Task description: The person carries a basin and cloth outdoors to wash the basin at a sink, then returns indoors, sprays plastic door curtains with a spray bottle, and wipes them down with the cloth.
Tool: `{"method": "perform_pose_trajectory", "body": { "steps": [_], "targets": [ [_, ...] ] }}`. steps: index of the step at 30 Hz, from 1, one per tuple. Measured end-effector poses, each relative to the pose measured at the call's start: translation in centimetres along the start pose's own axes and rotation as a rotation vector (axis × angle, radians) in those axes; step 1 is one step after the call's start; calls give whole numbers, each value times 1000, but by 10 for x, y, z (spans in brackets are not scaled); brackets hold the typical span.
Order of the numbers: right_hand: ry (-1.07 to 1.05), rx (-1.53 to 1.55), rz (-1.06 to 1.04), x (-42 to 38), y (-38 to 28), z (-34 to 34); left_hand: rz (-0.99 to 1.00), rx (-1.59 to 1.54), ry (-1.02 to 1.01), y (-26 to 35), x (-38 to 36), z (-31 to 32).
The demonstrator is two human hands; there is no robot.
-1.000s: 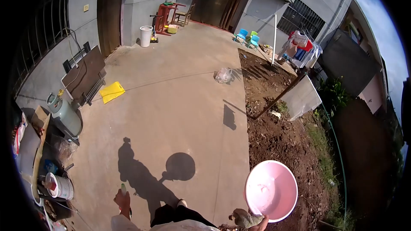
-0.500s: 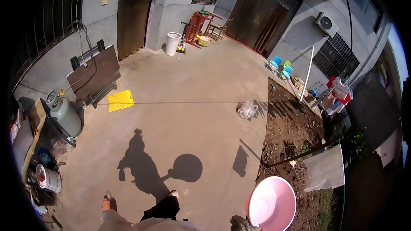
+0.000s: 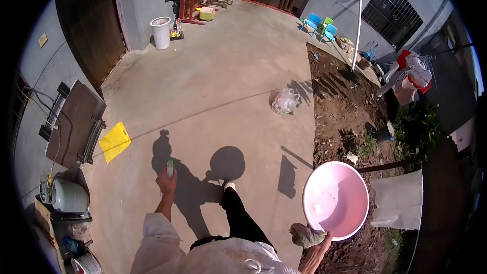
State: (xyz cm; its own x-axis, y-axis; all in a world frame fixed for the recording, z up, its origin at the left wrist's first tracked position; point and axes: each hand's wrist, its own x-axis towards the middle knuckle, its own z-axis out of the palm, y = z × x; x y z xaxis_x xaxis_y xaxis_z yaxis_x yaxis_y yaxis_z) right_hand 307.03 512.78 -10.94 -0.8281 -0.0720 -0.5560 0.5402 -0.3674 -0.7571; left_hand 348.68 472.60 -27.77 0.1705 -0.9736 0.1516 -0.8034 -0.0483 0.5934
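Note:
My right hand [image 3: 318, 249] grips the near rim of a pink basin [image 3: 328, 198], which is tilted so its inside faces me. A grey-brown cloth or sponge-like item [image 3: 306, 235] lies against that hand beside the rim. My left hand [image 3: 167, 180] is closed around a small clear bottle with a green top [image 3: 170, 168], held out over the concrete. The fingers of my right hand are partly hidden by the basin and the item.
Ahead on the concrete [image 3: 213, 81] sit a filled plastic bag [image 3: 285, 101] and a yellow sheet [image 3: 115, 142]. A gas cylinder [image 3: 70, 196] and a leaning board [image 3: 76, 124] stand left. Bare soil [image 3: 332, 106] borders the right; small chairs [image 3: 311, 21] stand farther back.
My left hand with the bottle has come into view. The basin has risen in the frame and my right hand now shows at its rim. The whole view has shifted and turned.

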Motion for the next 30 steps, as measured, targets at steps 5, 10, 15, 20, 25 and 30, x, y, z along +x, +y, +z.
{"method": "perform_pose_trajectory", "body": {
  "steps": [5, 10, 15, 20, 25, 30],
  "targets": [
    [-95, -34, 80, 78, 19, 151, -203, 213, -61, -6, 53, 35],
    [-2, 14, 165, 132, 31, 332, -619, 383, 11, -27, 67, 31],
    [-170, 46, 228, 196, 64, 492, -857, -115, -95, -30, 117, 28],
    [-403, 115, 222, 240, 87, 633, -798, 4, 26, 1, 252, 107],
    [-110, 70, 211, 285, 87, 745, -695, 320, -2, 200, 495, 200],
    [-81, 128, 174, 344, 91, 845, -265, 51, -30, 323, 702, 346]
  ]
}}
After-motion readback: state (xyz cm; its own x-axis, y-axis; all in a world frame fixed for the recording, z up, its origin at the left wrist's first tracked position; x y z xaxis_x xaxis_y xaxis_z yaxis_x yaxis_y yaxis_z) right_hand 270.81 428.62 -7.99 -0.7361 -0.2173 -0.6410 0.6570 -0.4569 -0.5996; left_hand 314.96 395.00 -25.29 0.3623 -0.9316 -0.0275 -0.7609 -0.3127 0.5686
